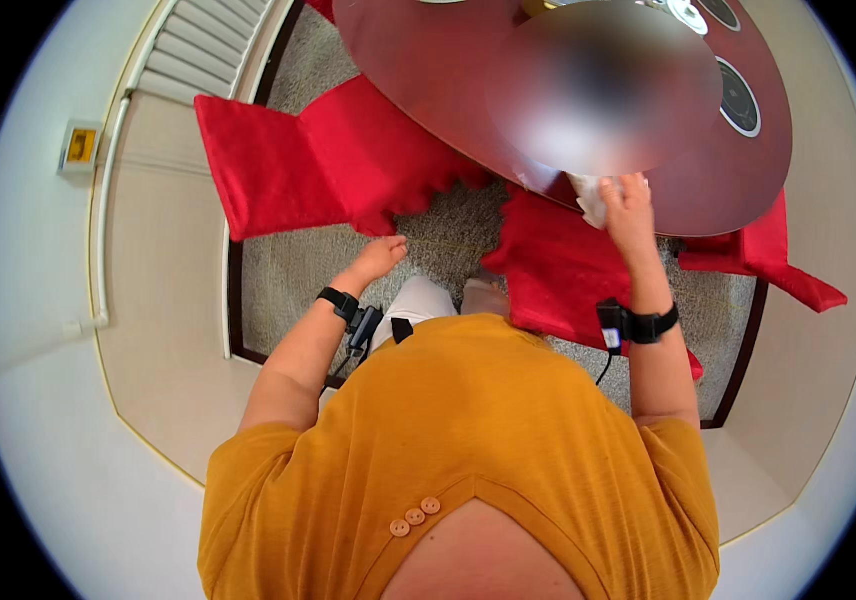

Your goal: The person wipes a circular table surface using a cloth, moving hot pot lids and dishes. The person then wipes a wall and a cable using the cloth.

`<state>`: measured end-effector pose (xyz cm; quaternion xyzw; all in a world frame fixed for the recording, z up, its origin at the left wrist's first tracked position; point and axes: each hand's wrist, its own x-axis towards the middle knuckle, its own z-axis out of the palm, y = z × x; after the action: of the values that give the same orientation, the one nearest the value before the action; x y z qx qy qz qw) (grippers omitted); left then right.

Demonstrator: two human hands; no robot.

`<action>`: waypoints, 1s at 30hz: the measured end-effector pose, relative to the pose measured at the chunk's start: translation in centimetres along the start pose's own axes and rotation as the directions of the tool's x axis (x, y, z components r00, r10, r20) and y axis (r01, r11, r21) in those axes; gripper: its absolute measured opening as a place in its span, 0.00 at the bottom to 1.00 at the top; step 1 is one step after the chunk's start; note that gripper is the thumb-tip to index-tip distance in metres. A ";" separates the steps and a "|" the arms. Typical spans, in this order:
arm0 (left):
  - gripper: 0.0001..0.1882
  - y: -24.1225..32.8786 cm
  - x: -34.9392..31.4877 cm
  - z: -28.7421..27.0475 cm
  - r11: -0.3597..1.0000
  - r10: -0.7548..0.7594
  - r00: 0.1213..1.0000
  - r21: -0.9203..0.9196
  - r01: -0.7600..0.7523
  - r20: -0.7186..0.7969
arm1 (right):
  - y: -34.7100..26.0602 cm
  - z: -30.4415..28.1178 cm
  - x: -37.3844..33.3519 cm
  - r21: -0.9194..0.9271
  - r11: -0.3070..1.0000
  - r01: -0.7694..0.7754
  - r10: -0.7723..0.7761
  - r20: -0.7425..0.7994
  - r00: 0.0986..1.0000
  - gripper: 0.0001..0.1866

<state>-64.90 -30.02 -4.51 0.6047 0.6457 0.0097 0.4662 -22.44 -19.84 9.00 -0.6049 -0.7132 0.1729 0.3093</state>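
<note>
White cloth in right-hand fingers at the table edge

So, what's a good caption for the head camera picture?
Right fingers holding a white cloth or tissue by the dark red table, left fingers above the grey carpet.

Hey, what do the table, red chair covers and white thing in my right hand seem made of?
The table: probably lacquered wood, smooth with a sheen. The red chair covers: likely fabric, draping with ruffled edges. The white thing: matte, creased, perhaps tissue or thin cloth.
</note>
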 end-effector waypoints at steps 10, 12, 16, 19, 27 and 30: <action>0.20 23.6 9.6 -3.2 0.633 0.771 0.632 0.197 -0.749 -0.073 | 1.7 1.9 -5.3 -0.214 0.957 -0.196 0.247 0.246 0.937 0.29; 0.21 27.3 11.8 -2.2 0.531 0.834 0.551 0.233 -0.815 0.030 | 1.1 2.1 -7.1 -0.180 0.941 -0.288 0.329 0.277 0.903 0.27; 0.27 31.6 15.4 0.8 0.257 0.906 0.365 0.408 -0.876 0.213 | -2.3 2.7 -9.6 -0.273 0.882 -0.383 0.460 0.332 0.823 0.25; 0.29 32.4 18.2 2.5 0.170 0.903 0.320 0.447 -0.878 0.286 | -5.5 3.6 -9.8 -0.283 0.818 -0.501 0.574 0.353 0.738 0.25; 0.31 31.7 20.0 1.3 0.071 0.880 0.280 0.476 -0.877 0.385 | -8.2 3.7 -6.9 -0.257 0.794 -0.552 0.605 0.436 0.666 0.25; 0.32 29.5 20.7 -0.5 0.111 0.880 0.305 0.467 -0.877 0.364 | -7.2 2.8 -6.8 -0.255 0.812 -0.525 0.582 0.413 0.700 0.24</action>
<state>-39.00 -5.50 0.56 0.9765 0.1289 0.0819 0.1518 -29.20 -27.55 9.77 -0.7471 -0.5598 0.3577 0.0232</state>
